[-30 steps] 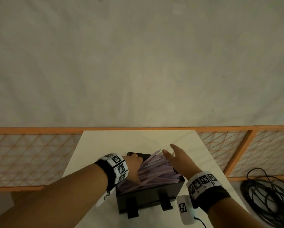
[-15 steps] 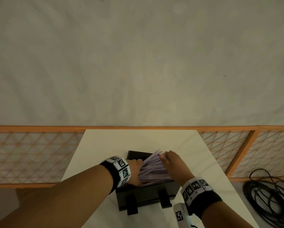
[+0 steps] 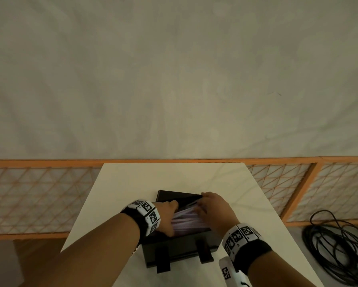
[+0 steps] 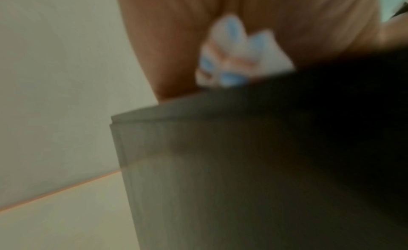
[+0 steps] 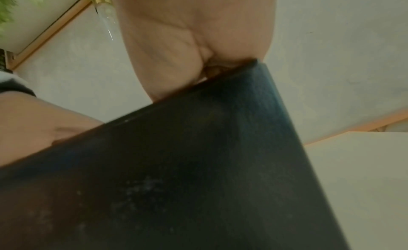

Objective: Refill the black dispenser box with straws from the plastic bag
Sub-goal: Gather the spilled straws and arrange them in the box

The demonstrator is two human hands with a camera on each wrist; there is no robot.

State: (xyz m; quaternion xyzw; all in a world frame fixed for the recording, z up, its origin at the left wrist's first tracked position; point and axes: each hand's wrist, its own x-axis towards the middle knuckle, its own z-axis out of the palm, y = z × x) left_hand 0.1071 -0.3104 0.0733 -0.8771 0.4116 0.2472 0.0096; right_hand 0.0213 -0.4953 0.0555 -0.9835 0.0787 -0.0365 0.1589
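Note:
The black dispenser box (image 3: 180, 249) stands on the white table (image 3: 132, 183) with its lid (image 3: 174, 195) tipped open at the far side. A bundle of pale purple straws (image 3: 188, 221) lies across the inside. My left hand (image 3: 167, 218) grips the bundle's left end; the left wrist view shows blurred straw ends (image 4: 238, 58) between thumb and fingers above the box wall (image 4: 243, 166). My right hand (image 3: 213, 210) lies flat over the right end, fingers reaching to the far rim. In the right wrist view the palm (image 5: 194, 44) sits on the box edge (image 5: 176, 166); its fingers are hidden.
An orange lattice fence (image 3: 39, 197) runs behind and beside the table. A coil of black cable (image 3: 339, 249) lies on the floor to the right. A plain grey wall fills the upper view. The plastic bag is not in view.
My right hand has come down from beside the box onto the straws. The straw ends that fanned up over the far rim now lie lower inside the box. The left hand stayed put.

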